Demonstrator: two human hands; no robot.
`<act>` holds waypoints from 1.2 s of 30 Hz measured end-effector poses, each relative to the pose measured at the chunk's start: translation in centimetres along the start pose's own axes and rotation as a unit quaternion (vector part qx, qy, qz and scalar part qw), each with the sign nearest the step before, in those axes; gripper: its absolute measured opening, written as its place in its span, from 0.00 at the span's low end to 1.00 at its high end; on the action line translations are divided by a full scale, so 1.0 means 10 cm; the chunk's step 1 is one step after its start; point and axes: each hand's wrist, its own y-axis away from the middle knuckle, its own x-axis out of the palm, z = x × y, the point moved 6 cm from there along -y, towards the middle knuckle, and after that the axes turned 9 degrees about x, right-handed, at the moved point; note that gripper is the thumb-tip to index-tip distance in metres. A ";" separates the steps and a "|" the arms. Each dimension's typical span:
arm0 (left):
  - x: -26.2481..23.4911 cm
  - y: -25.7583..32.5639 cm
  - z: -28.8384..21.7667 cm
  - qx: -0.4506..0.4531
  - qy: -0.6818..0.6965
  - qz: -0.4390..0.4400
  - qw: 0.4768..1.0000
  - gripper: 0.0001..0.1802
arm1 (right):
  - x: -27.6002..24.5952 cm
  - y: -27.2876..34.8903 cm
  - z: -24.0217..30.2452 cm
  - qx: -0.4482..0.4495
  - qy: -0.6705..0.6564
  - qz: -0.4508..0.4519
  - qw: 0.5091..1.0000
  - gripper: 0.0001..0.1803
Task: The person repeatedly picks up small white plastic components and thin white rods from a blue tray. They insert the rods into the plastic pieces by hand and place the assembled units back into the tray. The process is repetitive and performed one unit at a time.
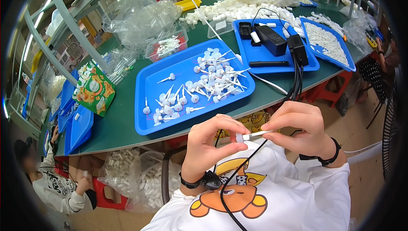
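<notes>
Counter: green surface is crowded with plastic bags and loose white tubes
Blue tray: heaped with round-headed white stems
White piece: held above the white shirt, just off the counter's edge
Left grip: closed to a pinch, the round head held between thumb and forefinger
Right grip: closed, the slim stem pinched by fingertips

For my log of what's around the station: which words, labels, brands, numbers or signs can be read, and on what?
Green snack pouch: large pale lettering; wording not copied.
White shirt: dark lettering beside the bear print.
Co-worker's top: dark lettering, too blurred to read surely.
White label on clear container: too small to read.
White stick between left hand and right hand: none seen.
</notes>
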 end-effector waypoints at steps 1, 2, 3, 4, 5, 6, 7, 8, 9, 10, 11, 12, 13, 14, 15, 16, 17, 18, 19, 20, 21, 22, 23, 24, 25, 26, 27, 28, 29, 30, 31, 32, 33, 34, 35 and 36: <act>0.00 0.00 0.00 -0.005 0.004 -0.003 1.000 0.16 | 0.01 0.00 0.00 -0.002 0.000 0.001 1.000 0.11; 0.00 0.00 0.01 -0.007 0.003 0.000 1.000 0.16 | 0.01 0.00 0.00 -0.005 0.000 0.002 1.000 0.11; 0.00 0.00 0.01 -0.009 0.002 0.004 1.000 0.16 | 0.02 0.01 0.00 -0.008 0.003 0.005 1.000 0.11; 0.00 0.00 0.02 -0.011 0.001 0.008 1.000 0.16 | 0.02 0.01 -0.01 -0.011 0.005 0.007 1.000 0.11; 0.01 0.01 0.02 -0.013 0.004 0.008 1.000 0.16 | 0.03 0.01 -0.01 -0.015 0.007 0.010 1.000 0.10; 0.01 0.01 0.03 -0.014 0.006 0.009 1.000 0.16 | 0.03 0.01 -0.01 -0.012 0.005 0.008 1.000 0.10; 0.01 0.01 0.03 -0.015 0.009 0.010 1.000 0.16 | 0.04 0.01 -0.01 -0.010 0.003 0.005 1.000 0.10; 0.01 0.00 0.03 -0.015 0.008 0.010 1.000 0.16 | 0.04 0.02 -0.01 -0.007 0.001 0.002 1.000 0.10; 0.01 0.00 0.03 -0.015 0.007 0.011 1.000 0.16 | 0.04 0.02 -0.01 -0.006 0.000 0.000 1.000 0.10; 0.01 -0.01 0.03 -0.016 0.006 0.011 1.000 0.16 | 0.05 0.03 -0.03 -0.004 0.000 -0.003 1.000 0.10; 0.01 0.01 0.04 -0.017 0.008 0.013 1.000 0.17 | 0.05 0.03 -0.04 -0.004 -0.001 -0.004 1.000 0.10; -0.01 0.02 0.05 -0.019 0.010 0.015 1.000 0.18 | 0.05 0.02 -0.03 -0.011 0.010 -0.004 1.000 0.10; -0.01 0.04 0.06 -0.021 0.012 0.017 1.000 0.19 | 0.05 0.02 -0.01 -0.018 0.021 -0.003 1.000 0.10; -0.01 0.04 0.08 -0.051 0.032 -0.009 0.998 0.20 | 0.06 0.01 -0.01 -0.025 0.033 -0.003 0.999 0.10; 0.00 0.04 0.07 -0.080 0.053 -0.035 0.995 0.22 | 0.06 0.00 -0.02 -0.023 0.033 -0.005 0.999 0.10; 0.00 0.05 0.09 -0.110 0.073 -0.061 0.989 0.25 | 0.07 0.00 -0.04 -0.021 0.034 -0.007 0.999 0.09; 0.00 0.03 0.07 -0.088 0.063 -0.049 0.993 0.24 | 0.06 0.01 -0.05 -0.018 0.034 -0.011 0.999 0.09; 0.00 0.01 0.06 -0.067 0.054 -0.038 0.996 0.24 | 0.05 0.01 -0.06 -0.009 0.030 -0.018 0.999 0.09; 0.00 0.00 0.04 -0.045 0.044 -0.027 0.998 0.25 | 0.04 0.01 -0.07 -0.001 0.026 -0.024 0.999 0.09; 0.00 0.00 0.03 -0.036 0.022 -0.025 0.999 0.24 | 0.04 0.01 -0.09 0.008 0.021 -0.030 0.999 0.09; 0.00 -0.01 0.01 -0.028 0.000 -0.023 0.999 0.23 | 0.04 0.01 -0.10 0.012 0.018 -0.031 0.999 0.09; 0.00 -0.01 0.00 -0.019 -0.022 -0.021 0.999 0.23 | 0.04 0.00 -0.11 0.016 0.015 -0.031 0.999 0.09; -0.01 -0.01 0.01 -0.022 -0.025 -0.017 0.999 0.23 | 0.03 0.00 -0.11 0.019 0.012 -0.033 0.999 0.09; -0.02 0.00 0.02 -0.026 -0.028 -0.012 0.999 0.23 | 0.04 0.01 -0.12 0.021 0.008 -0.028 0.999 0.10; -0.02 0.01 0.03 -0.030 -0.031 -0.008 0.999 0.24 | 0.05 0.01 -0.12 0.023 0.004 -0.024 0.999 0.10; -0.02 0.01 0.03 -0.033 -0.031 -0.012 0.999 0.23 | 0.05 0.01 -0.12 0.025 0.001 -0.019 0.999 0.11; -0.01 0.01 0.04 -0.036 -0.031 -0.016 0.999 0.23 | 0.05 0.01 -0.12 0.026 0.006 -0.019 0.999 0.13; -0.01 0.01 0.04 -0.040 -0.031 -0.020 0.999 0.22 | 0.06 0.00 -0.11 0.027 0.012 -0.018 0.999 0.14; -0.01 0.01 0.04 -0.041 -0.034 -0.014 0.998 0.22 | 0.06 0.00 -0.11 0.028 0.017 -0.017 0.999 0.16; 0.00 0.01 0.04 -0.042 -0.037 -0.007 0.998 0.22 | 0.07 -0.01 -0.08 0.011 0.022 -0.013 1.000 0.18; 0.01 0.01 0.03 -0.043 -0.040 -0.001 0.998 0.22 | 0.07 -0.02 -0.04 -0.005 0.026 -0.009 1.000 0.20; 0.01 0.00 0.03 -0.042 -0.048 0.002 0.998 0.22 | 0.08 -0.02 -0.02 -0.022 0.030 -0.005 0.999 0.21; 0.01 0.00 0.03 -0.041 -0.056 0.005 0.998 0.22 | 0.11 -0.01 -0.01 -0.023 0.032 0.010 0.999 0.22; 0.02 0.00 0.02 -0.040 -0.063 0.009 0.997 0.22 | 0.13 0.00 -0.01 -0.025 0.034 0.025 0.999 0.23; 0.02 0.00 0.02 -0.037 -0.064 0.010 0.997 0.21 | 0.16 0.01 -0.01 -0.027 0.035 0.040 0.998 0.23; 0.02 0.00 0.02 -0.035 -0.065 0.011 0.997 0.21 | 0.16 0.01 -0.01 -0.021 0.033 0.043 0.998 0.23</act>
